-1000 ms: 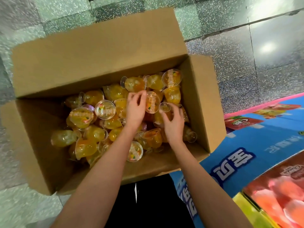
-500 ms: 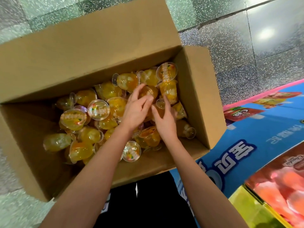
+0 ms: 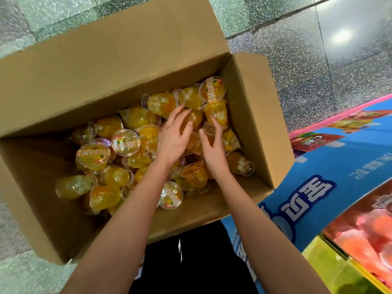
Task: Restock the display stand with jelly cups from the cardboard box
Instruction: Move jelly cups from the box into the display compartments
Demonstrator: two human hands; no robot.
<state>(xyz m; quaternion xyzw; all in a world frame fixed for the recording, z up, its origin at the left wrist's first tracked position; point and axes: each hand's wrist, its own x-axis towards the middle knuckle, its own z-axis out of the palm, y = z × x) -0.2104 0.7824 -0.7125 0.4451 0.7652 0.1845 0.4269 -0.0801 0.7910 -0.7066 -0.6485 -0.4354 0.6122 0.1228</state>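
Note:
An open cardboard box (image 3: 118, 66) stands on the floor, holding a loose heap of several yellow-orange jelly cups (image 3: 127, 143) with clear lids and small stems. Both of my hands are inside the box, over the right part of the heap. My left hand (image 3: 172, 139) lies with spread, fairly straight fingers on top of an orange cup (image 3: 194, 117). Close beside it, my right hand (image 3: 213, 149) stretches its fingers along another cup (image 3: 218, 112), with a small clear cup foot between thumb and fingers. One more cup sits partly hidden between the two hands.
The display stand's blue printed panel (image 3: 318, 187) adjoins the box on the right, with red and green fruit pictures (image 3: 364, 240) lower right. The box's flaps stand open at the far and right sides. Shiny speckled floor tiles (image 3: 307, 49) surround everything.
Both hands slid further into the far right of the heap and drew closer together. Their fingers went from curled on cups to more stretched out. The box looms larger in view.

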